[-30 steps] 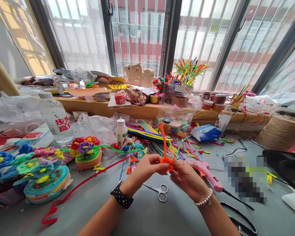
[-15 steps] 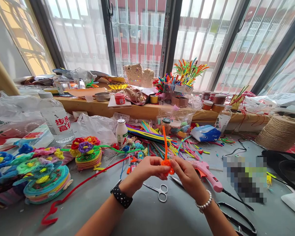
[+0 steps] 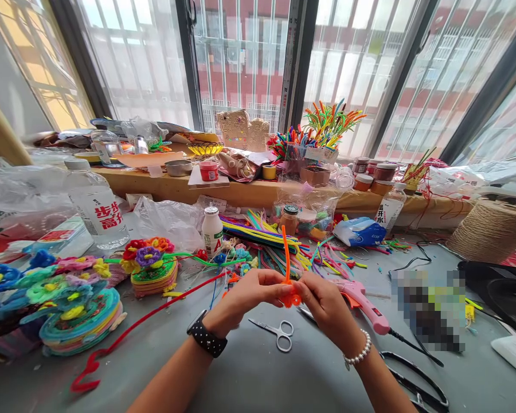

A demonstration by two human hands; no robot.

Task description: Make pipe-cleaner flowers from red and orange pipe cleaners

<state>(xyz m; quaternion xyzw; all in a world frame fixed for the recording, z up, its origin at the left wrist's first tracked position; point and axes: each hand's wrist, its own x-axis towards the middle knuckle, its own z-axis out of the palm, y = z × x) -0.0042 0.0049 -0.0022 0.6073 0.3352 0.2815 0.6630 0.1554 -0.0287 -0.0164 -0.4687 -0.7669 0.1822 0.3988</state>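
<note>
Between my fingertips is an orange pipe cleaner [image 3: 286, 255], its lower part coiled into small loops and one straight end sticking up. My left hand [image 3: 258, 292] pinches the coiled part from the left, and my right hand [image 3: 322, 301] grips it from the right. Part of the coil is hidden by the fingers. Just below the hands lie small silver scissors [image 3: 284, 335] on the grey table. A pink glue gun [image 3: 365, 307] rests beside my right hand. A long red pipe cleaner [image 3: 141, 321] stretches across the table to the left of my left wrist.
Pipe-cleaner flowers [image 3: 148, 258] and coiled bases crowd the left side. Loose pipe cleaners [image 3: 266, 235] are heaped behind the hands near a white bottle [image 3: 212, 232]. A twine spool [image 3: 484, 229] stands at right, and black-handled scissors [image 3: 417, 378] lie at the front right.
Both hands stay at nearly the same spot with the orange pipe cleaner. Its upright end has tilted slightly left, and my left wrist has shifted a little left.
</note>
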